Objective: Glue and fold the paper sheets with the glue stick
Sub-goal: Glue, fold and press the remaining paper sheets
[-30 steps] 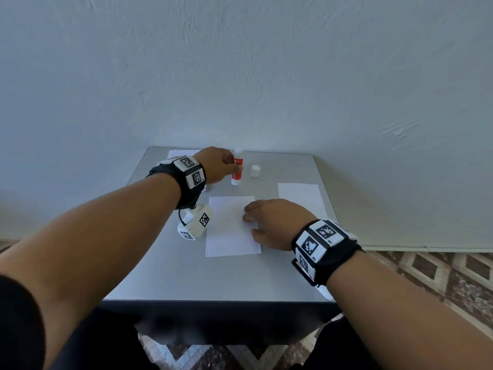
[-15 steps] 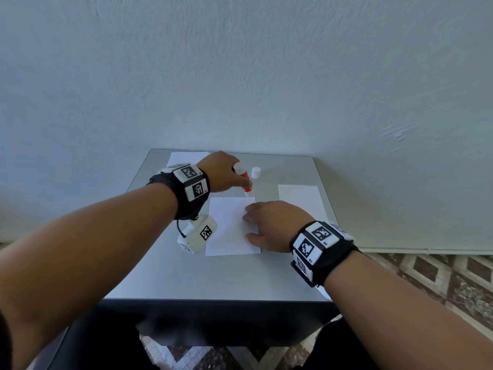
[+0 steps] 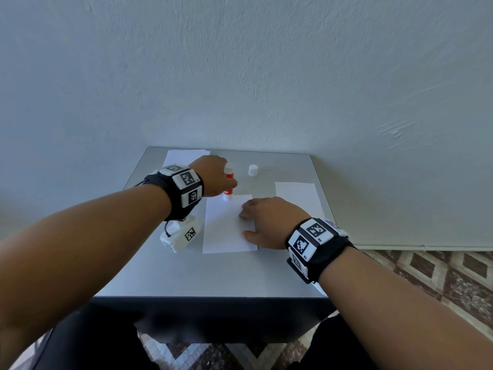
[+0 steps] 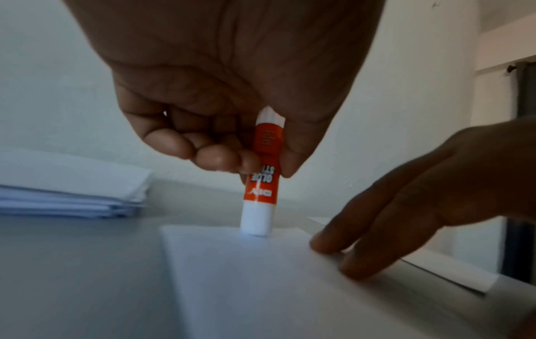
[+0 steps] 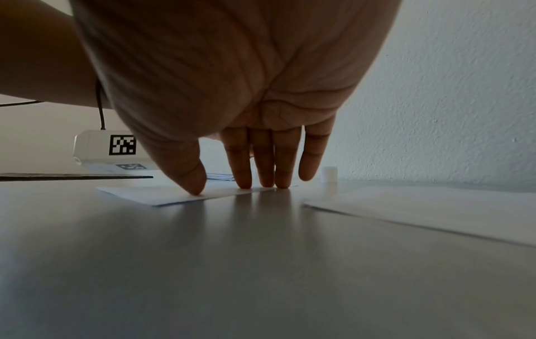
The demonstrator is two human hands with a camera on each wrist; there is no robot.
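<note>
While the glue stick [image 4: 260, 183] is pinched upright between the curled fingers and thumb of the left hand [image 3: 213, 175], its lower end is set on the far edge of the paper sheet [image 3: 224, 225]. That sheet is pressed flat by the straight fingers of the right hand [image 3: 266, 222], just beside the stick.

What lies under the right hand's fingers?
The right hand presses straight fingers on the middle paper sheet's right edge, with the grey table below. Anything beneath that sheet is hidden.
</note>
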